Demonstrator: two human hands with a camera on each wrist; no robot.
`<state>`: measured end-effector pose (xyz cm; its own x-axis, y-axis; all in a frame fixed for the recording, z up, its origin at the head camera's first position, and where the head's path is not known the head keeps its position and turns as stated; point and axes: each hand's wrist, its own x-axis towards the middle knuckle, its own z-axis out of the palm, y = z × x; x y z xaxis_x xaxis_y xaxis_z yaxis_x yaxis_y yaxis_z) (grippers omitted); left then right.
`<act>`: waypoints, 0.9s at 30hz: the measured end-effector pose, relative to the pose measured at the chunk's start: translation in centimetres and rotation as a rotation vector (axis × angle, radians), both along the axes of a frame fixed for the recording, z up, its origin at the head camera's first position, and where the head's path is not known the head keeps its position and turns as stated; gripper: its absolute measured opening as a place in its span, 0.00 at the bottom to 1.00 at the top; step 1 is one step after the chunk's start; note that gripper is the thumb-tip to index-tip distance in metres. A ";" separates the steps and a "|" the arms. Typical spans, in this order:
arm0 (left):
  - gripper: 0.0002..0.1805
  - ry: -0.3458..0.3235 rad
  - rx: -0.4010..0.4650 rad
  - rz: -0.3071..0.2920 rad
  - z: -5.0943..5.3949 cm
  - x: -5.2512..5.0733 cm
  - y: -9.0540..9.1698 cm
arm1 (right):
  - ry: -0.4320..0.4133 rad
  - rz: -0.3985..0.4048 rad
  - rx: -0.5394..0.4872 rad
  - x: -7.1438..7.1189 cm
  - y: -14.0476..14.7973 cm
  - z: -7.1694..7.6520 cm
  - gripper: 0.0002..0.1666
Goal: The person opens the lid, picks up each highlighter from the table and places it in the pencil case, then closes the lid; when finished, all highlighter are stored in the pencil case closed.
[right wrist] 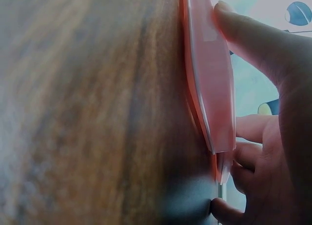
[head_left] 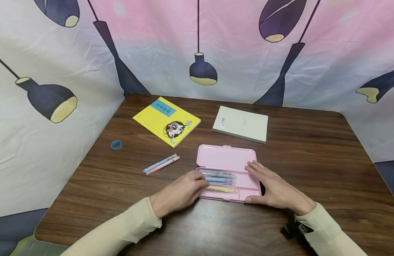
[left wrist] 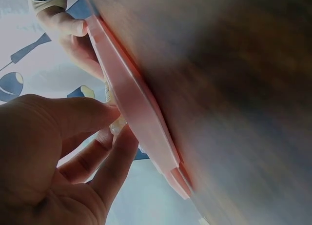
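A pink pencil case (head_left: 226,156) lies with its lid folded back on the dark wooden table. My left hand (head_left: 183,190) is at the case's left end, pinching one end of a yellow pen (head_left: 220,188) in the front compartment. The left wrist view shows that thumb and finger meeting at the pen's end, just over the pink wall. Behind the yellow pen, several blue and greenish pens (head_left: 220,180) lie in the long compartment. At the case's right end rests my right hand (head_left: 278,188), thumb by the front corner and extended fingers near the hinge.
Two pens (head_left: 161,164) lie side by side left of the case. Farther left is a blue tape roll (head_left: 116,144). A yellow book (head_left: 166,121) and a pale book (head_left: 241,124) lie toward the back, before a printed cloth (head_left: 171,67).
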<state>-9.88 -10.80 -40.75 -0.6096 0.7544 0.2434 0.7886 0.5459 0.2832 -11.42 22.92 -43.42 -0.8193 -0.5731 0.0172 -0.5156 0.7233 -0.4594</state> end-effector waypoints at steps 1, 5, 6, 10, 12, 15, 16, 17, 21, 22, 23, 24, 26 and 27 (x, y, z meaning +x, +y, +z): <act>0.09 0.006 -0.001 -0.002 0.0 0.0 0.0 | 0.000 0.000 0.000 0.0 0.0 0.0 0.61; 0.08 0.022 -0.010 -0.004 -0.1 0.0 0.1 | -0.002 0.000 0.002 0.0 0.0 -0.1 0.61; 0.08 0.024 -0.014 -0.004 -0.1 0.0 0.2 | -0.003 -0.001 0.003 0.0 -0.1 -0.1 0.61; 0.08 0.028 -0.020 -0.007 -0.1 0.0 0.2 | -0.010 -0.003 0.000 0.0 -0.1 0.0 0.61; 0.08 0.031 -0.022 -0.009 -0.1 0.0 0.3 | -0.012 -0.004 0.000 0.0 -0.1 0.0 0.61; 0.07 0.041 -0.027 -0.013 -0.1 -0.1 0.3 | -0.009 -0.004 0.000 -0.1 0.0 0.0 0.61; 0.07 0.045 -0.028 -0.016 -0.1 -0.1 0.3 | -0.008 -0.004 -0.001 -0.1 0.0 0.0 0.61; 0.07 0.049 -0.030 -0.017 -0.1 -0.1 0.4 | -0.007 -0.004 -0.001 -0.1 0.0 0.0 0.61; 0.06 0.059 -0.033 -0.020 -0.2 -0.1 0.4 | -0.008 -0.002 -0.002 -0.1 0.0 0.1 0.61; 0.06 0.061 -0.034 -0.021 -0.2 -0.2 0.4 | -0.009 -0.002 -0.002 -0.1 -0.1 0.1 0.61; 0.06 0.061 -0.033 -0.020 -0.2 -0.1 0.4 | -0.011 -0.002 -0.002 -0.1 -0.1 0.1 0.61; 0.06 0.060 -0.033 -0.019 -0.1 -0.1 0.4 | -0.013 -0.002 -0.002 -0.1 -0.1 0.1 0.61; 0.06 0.058 -0.032 -0.020 -0.1 -0.2 0.4 | -0.015 -0.002 0.000 -0.1 -0.1 0.1 0.61; 0.06 0.059 -0.034 -0.022 -0.2 -0.2 0.4 | -0.017 -0.002 -0.001 -0.1 -0.1 0.1 0.61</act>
